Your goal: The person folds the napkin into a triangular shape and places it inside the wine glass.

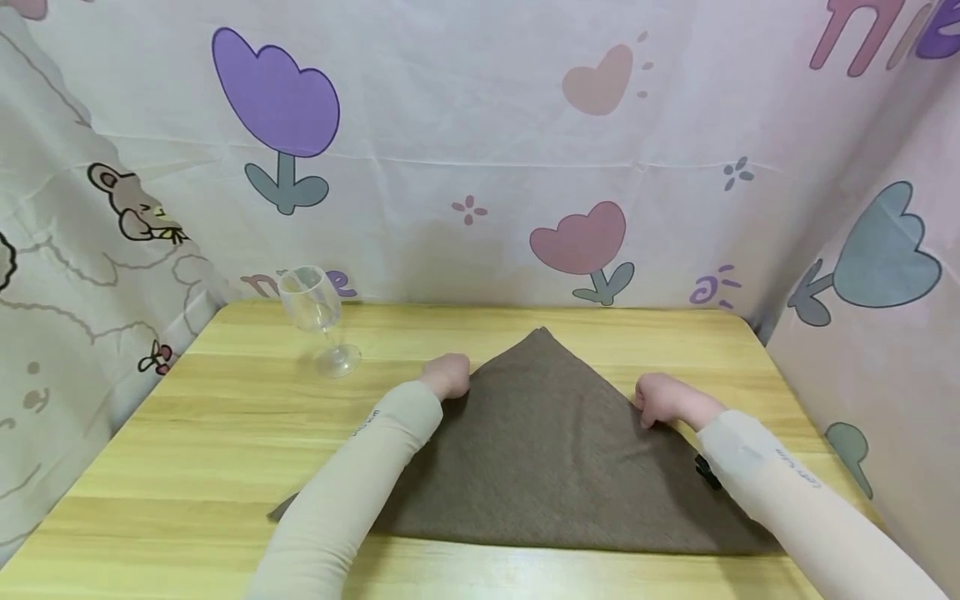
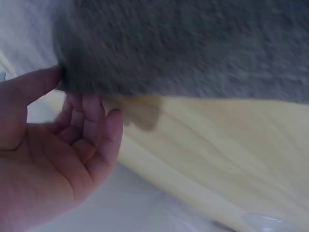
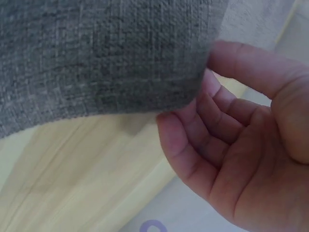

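A brown-grey cloth (image 1: pixel 540 467) lies on the table as a triangle, its point toward the back and its long straight edge near the front. My left hand (image 1: pixel 447 377) pinches the cloth's left slanted edge. In the left wrist view, the left thumb and curled fingers of that hand (image 2: pixel 67 140) meet at the fuzzy grey edge. On the right slanted edge, my right hand (image 1: pixel 663 400) pinches the cloth between thumb and fingers. The right wrist view has this hand (image 3: pixel 231 140) gripping a woven side, with the edge a little raised. Sleeves hide parts of both lower corners.
A clear wine glass (image 1: pixel 313 312) stands upright at the back left of the wooden table (image 1: pixel 187 467). Behind the table hangs a printed curtain (image 1: pixel 420 100), which also runs along both sides. A small black item (image 1: pixel 707 472) shows beside the right sleeve.
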`<state>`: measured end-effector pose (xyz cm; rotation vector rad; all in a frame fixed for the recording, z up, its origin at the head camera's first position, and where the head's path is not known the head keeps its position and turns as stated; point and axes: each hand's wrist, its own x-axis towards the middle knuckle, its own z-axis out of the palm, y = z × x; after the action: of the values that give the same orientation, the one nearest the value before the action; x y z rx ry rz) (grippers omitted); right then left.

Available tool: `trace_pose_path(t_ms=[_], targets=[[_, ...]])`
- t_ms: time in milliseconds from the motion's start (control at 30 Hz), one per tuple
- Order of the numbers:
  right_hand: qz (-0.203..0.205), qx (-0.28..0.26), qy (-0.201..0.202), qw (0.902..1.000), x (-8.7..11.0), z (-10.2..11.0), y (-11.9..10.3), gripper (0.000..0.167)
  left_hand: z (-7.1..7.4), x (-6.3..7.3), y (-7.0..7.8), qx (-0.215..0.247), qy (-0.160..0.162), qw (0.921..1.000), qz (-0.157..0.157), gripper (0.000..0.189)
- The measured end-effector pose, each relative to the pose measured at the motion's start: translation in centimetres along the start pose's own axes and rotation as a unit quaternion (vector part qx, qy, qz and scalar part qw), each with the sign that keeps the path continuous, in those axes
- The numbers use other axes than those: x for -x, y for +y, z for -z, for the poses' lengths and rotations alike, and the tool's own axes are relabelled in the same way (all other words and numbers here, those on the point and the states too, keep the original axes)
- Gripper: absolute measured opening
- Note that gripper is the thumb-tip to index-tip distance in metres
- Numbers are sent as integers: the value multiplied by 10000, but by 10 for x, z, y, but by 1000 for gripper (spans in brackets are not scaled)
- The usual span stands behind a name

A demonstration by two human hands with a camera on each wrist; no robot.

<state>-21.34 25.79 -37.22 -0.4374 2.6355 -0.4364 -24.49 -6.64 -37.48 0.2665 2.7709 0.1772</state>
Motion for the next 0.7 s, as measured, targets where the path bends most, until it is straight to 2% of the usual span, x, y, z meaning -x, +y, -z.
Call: trace_pose_path(t_ms=[167,333,500,700], targets=[[106,261,249,9993,-1,0,-1,44,3,2,-10,114,-185,9997,-64,43],[90,182,518,9984,3,1,5,38,2,4,-11,67,-121,9999,-51,39],[27,-151,126,9998,10,4,15,42,1,8,-16,64,-104,9999,31,38],[-21,-27,-177,9998,16,7,18,38,4,11,-17,64,-141,9999,42,34]])
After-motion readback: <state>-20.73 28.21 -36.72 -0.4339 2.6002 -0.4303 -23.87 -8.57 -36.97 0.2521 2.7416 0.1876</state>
